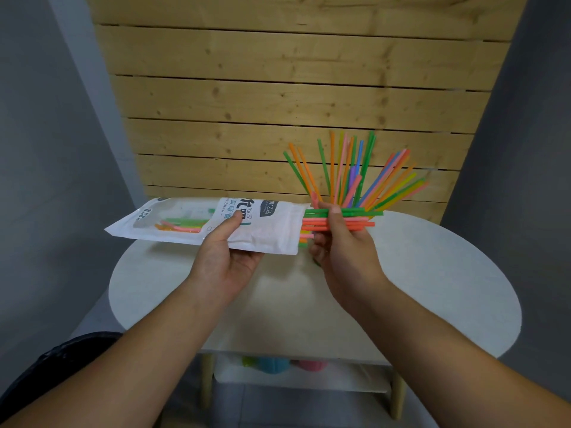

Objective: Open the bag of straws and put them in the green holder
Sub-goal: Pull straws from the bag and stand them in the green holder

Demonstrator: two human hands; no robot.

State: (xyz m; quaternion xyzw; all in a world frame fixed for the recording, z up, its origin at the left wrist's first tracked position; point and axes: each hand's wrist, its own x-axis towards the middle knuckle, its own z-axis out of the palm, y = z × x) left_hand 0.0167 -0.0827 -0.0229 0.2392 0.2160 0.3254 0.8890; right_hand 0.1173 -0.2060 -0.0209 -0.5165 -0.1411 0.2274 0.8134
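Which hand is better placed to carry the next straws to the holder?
The right hand: it pinches straws sticking out of the bag, just beside the standing straws. The left hand holds the bag.

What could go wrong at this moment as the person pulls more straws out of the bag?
1. The right hand pinches only part of the bunch of straws, so loose ones may slip out and fall onto the white table.
2. The fanned straws behind lean widely; swinging the bunch towards them could knock some out.
3. The left hand holds the bag near level, so the remaining straws could slide out.
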